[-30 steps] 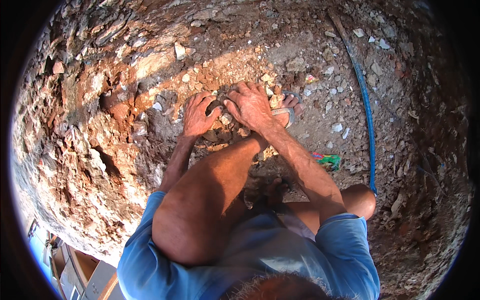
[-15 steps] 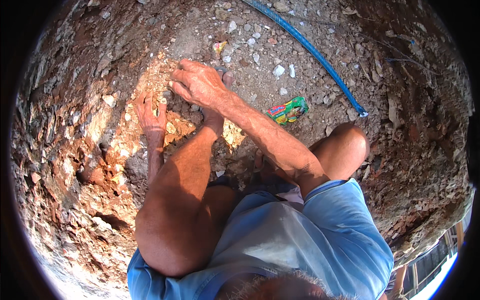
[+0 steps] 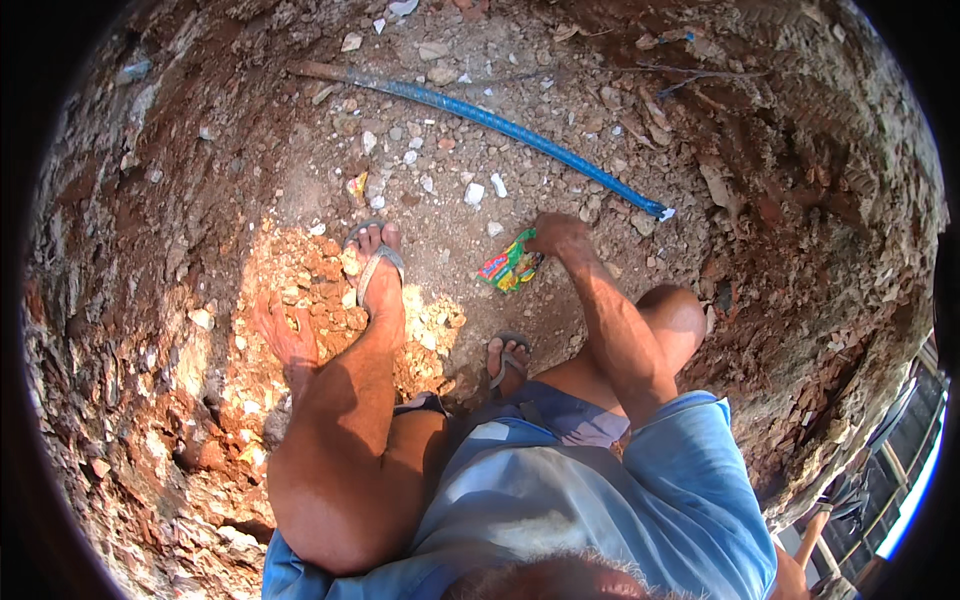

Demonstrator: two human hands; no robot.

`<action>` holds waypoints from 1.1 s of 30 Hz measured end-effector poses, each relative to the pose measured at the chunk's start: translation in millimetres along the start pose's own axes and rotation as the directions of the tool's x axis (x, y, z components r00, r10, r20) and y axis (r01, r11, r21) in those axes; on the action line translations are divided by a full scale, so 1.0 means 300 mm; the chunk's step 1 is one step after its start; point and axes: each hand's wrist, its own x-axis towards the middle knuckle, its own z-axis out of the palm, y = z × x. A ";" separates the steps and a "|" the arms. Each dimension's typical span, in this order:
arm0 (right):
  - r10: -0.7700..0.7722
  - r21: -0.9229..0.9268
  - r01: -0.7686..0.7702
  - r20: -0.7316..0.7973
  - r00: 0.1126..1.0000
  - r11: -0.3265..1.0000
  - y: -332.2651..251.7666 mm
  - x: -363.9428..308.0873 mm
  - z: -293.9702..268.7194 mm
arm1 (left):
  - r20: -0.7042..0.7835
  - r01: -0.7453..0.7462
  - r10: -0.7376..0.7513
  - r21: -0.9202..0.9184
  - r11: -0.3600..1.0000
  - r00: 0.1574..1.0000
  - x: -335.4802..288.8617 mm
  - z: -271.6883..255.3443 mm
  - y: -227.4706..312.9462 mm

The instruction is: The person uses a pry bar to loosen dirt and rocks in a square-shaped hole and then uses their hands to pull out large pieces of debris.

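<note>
A crumpled green, red and yellow wrapper lies on the dirt ahead of me, right of centre. My right hand is at its upper right end, with the fingers bent down and closed on that edge; the fingertips are partly hidden. On the left, my left hand rests with fingers apart on the sunlit loose reddish soil, beside my bent left leg. It holds nothing.
A blue hose stretches across the ground beyond the wrapper. My sandalled foot stands between my hands. White stones and a small yellow scrap lie about. Rough earth walls rise on both sides.
My right hand has swung from the left, above my foot, across to the wrapper at the right. My left hand stays low on the soil. The view has shifted, showing more of the hose.
</note>
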 end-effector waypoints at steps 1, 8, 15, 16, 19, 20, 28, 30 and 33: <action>0.081 0.155 -0.072 -0.050 0.995 0.985 0.050 0.013 0.132 | 0.025 -0.043 0.043 -0.033 0.999 0.999 0.046 0.049 0.020; -0.311 0.220 0.390 -0.321 0.895 0.894 0.051 -0.156 -0.116 | -0.008 -0.053 0.053 -0.030 0.998 0.999 0.060 0.056 0.013; -0.283 0.298 0.563 -0.632 0.721 0.771 0.311 -0.984 -0.970 | -0.059 -0.047 0.047 0.003 0.999 0.997 0.056 0.054 0.048; -0.206 0.294 0.568 -0.728 0.654 0.769 0.387 -1.070 -1.065 | -0.062 -0.042 0.042 0.006 0.999 0.997 0.055 0.050 0.047; 0.187 0.241 0.625 -0.971 0.152 0.743 0.699 -1.432 -1.272 | -0.032 -0.063 0.061 -0.051 0.997 0.998 0.024 0.065 0.037; 0.262 0.203 0.616 -0.965 -0.005 0.761 0.812 -1.490 -1.291 | -0.014 -0.069 0.068 -0.057 0.996 0.998 0.005 0.055 0.038; 0.078 0.017 0.216 -0.958 -0.276 0.976 0.693 -1.006 -1.231 | 0.053 -0.015 0.015 -0.016 1.000 0.998 -0.051 0.052 -0.011; -0.051 -0.138 0.443 -0.978 -0.203 0.886 0.346 -0.902 -1.192 | 0.064 -0.009 0.009 -0.003 1.000 0.998 -0.059 0.055 -0.029; -0.222 -0.147 0.643 -0.974 0.037 0.752 -0.178 -0.827 -1.172 | 0.161 0.064 -0.058 -0.035 0.997 0.985 -0.055 0.053 -0.027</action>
